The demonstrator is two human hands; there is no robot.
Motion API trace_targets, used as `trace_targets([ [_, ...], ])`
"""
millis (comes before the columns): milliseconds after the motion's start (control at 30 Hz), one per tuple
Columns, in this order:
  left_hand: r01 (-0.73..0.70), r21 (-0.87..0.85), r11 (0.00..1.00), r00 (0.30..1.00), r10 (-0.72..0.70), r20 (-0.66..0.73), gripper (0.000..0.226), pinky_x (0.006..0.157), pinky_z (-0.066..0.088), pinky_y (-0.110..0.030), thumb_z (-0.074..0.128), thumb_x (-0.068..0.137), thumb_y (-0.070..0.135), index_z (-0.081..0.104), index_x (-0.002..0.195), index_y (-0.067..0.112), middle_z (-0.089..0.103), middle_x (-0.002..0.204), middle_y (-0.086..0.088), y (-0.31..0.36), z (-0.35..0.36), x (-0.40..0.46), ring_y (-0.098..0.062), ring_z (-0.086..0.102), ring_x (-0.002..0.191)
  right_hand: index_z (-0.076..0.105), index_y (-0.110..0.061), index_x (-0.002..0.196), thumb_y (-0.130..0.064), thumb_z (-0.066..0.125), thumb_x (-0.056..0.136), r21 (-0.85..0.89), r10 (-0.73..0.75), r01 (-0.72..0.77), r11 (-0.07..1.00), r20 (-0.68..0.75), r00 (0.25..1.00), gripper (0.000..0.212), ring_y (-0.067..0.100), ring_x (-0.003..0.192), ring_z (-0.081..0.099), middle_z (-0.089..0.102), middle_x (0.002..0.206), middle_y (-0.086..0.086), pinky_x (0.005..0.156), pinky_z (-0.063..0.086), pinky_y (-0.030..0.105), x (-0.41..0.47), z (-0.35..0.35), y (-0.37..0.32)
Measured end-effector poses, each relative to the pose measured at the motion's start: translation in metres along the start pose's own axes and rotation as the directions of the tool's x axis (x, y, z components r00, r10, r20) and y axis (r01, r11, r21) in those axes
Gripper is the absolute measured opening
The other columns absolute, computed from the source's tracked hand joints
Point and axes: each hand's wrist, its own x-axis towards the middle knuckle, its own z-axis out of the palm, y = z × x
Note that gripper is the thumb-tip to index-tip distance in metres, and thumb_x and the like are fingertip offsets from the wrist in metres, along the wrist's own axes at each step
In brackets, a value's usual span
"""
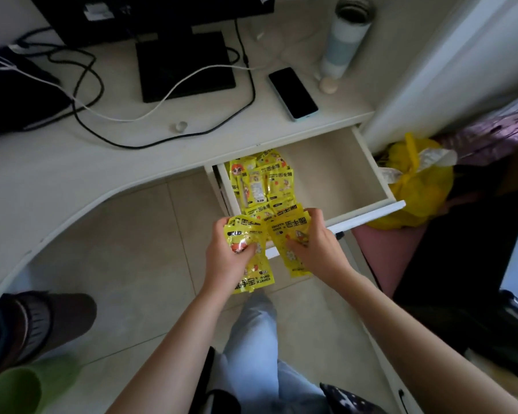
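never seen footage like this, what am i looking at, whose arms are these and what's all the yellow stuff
There is no machine here: the one picture comes from a wide-angle camera worn on a person's head, looking down at their own bare arms. The left hand holds a bunch of yellow hand warmer packets, and the right hand holds a second bunch. Just beyond them an open drawer has more of the same packets lying on its left side. On the white desk above sit a dark phone, a tall bottle, a black monitor stand and some cables.
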Motion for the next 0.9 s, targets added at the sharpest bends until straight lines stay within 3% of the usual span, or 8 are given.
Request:
trace_targets([
  [67, 0.012, -0.015, 1.000, 1.000, -0.012, 0.006, 0.060, 0.067, 0.055, -0.030, 0.080, 0.074, 0.016, 0.044, 0.120, 0.030, 0.058, 0.094, 0.021, 0.010, 0.010, 0.019, -0.003, 0.062, 0.082, 0.033, -0.012, 0.128, -0.025, 0.068, 0.086, 0.007, 0.031, -0.031, 0.999, -0.021, 0.999, 0.056, 0.032, 0.093, 0.064, 0.066, 0.106, 0.009, 0.069, 0.048, 0.035, 0.019, -0.008, 0.002],
  [200, 0.026, -0.016, 1.000, 1.000, -0.025, 0.010, 0.064, 0.057, 0.057, -0.030, 0.079, 0.076, 0.019, 0.041, 0.126, 0.029, 0.061, 0.112, 0.003, 0.025, 0.027, 0.056, -0.012, 0.065, 0.086, 0.037, -0.011, 0.129, -0.023, 0.070, 0.084, 0.051, 0.121, -0.119, 0.992, -0.031, 0.992, 0.057, 0.030, 0.100, 0.063, 0.064, 0.113, 0.009, 0.072, 0.040, 0.027, 0.062, -0.022, 0.006],
  [300, 0.030, 0.009, 1.000, 1.000, -0.030, 0.004, 0.067, 0.070, 0.058, -0.041, 0.078, 0.076, 0.024, 0.037, 0.129, 0.031, 0.054, 0.127, -0.001, 0.032, 0.041, 0.077, -0.023, 0.061, 0.102, 0.042, -0.007, 0.124, -0.026, 0.070, 0.083, 0.035, 0.171, -0.171, 0.985, -0.010, 0.985, 0.053, 0.032, 0.104, 0.060, 0.063, 0.114, 0.011, 0.077, 0.044, 0.031, 0.094, -0.029, 0.010],
  [367, 0.046, 0.025, 0.999, 0.999, -0.046, 0.017, 0.069, 0.071, 0.057, -0.038, 0.078, 0.077, 0.024, 0.036, 0.132, 0.027, 0.050, 0.132, -0.002, 0.037, 0.049, 0.088, -0.022, 0.058, 0.104, 0.044, -0.007, 0.122, -0.027, 0.070, 0.082, 0.020, 0.200, -0.200, 0.980, 0.008, 0.980, 0.051, 0.032, 0.105, 0.060, 0.063, 0.114, 0.010, 0.080, 0.048, 0.035, 0.112, -0.033, 0.014],
  [467, 0.075, 0.064, 0.995, 0.997, -0.077, 0.023, 0.073, 0.082, 0.056, -0.047, 0.079, 0.076, 0.026, 0.034, 0.133, 0.028, 0.045, 0.139, -0.001, 0.038, 0.063, 0.102, -0.021, 0.059, 0.104, 0.044, -0.009, 0.124, -0.028, 0.071, 0.082, 0.016, 0.219, -0.220, 0.975, 0.052, 0.974, 0.053, 0.030, 0.101, 0.061, 0.063, 0.110, 0.009, 0.082, 0.052, 0.040, 0.134, -0.034, 0.022],
  [633, 0.139, 0.122, 0.983, 0.990, -0.137, -0.028, 0.071, 0.083, 0.055, -0.044, 0.079, 0.077, 0.022, 0.036, 0.134, 0.027, 0.049, 0.137, 0.005, 0.030, 0.086, 0.116, -0.002, 0.056, 0.077, 0.045, -0.010, 0.123, -0.024, 0.073, 0.081, 0.035, 0.236, -0.242, 0.970, 0.123, 0.964, 0.053, 0.029, 0.098, 0.062, 0.063, 0.109, 0.008, 0.080, 0.054, 0.041, 0.165, -0.024, 0.042],
  [733, 0.170, 0.187, 0.967, 0.985, -0.165, -0.045, 0.069, 0.080, 0.056, -0.045, 0.079, 0.076, 0.021, 0.038, 0.131, 0.028, 0.053, 0.132, 0.004, 0.019, 0.097, 0.121, -0.009, 0.064, 0.079, 0.046, -0.012, 0.121, -0.025, 0.073, 0.080, 0.027, 0.268, -0.280, 0.960, 0.214, 0.939, 0.050, 0.029, 0.092, 0.065, 0.064, 0.106, 0.007, 0.074, 0.058, 0.044, 0.179, -0.011, 0.056],
  [900, 0.204, 0.320, 0.925, 0.979, -0.188, -0.080, 0.066, 0.076, 0.051, -0.037, 0.078, 0.078, 0.023, 0.038, 0.130, 0.026, 0.062, 0.119, -0.001, 0.006, 0.115, 0.135, -0.023, 0.065, 0.085, 0.045, -0.012, 0.116, -0.024, 0.071, 0.082, -0.043, 0.280, -0.280, 0.959, 0.297, 0.913, 0.044, 0.021, 0.078, 0.059, 0.058, 0.092, 0.000, 0.060, 0.052, 0.030, 0.196, 0.009, 0.079],
])
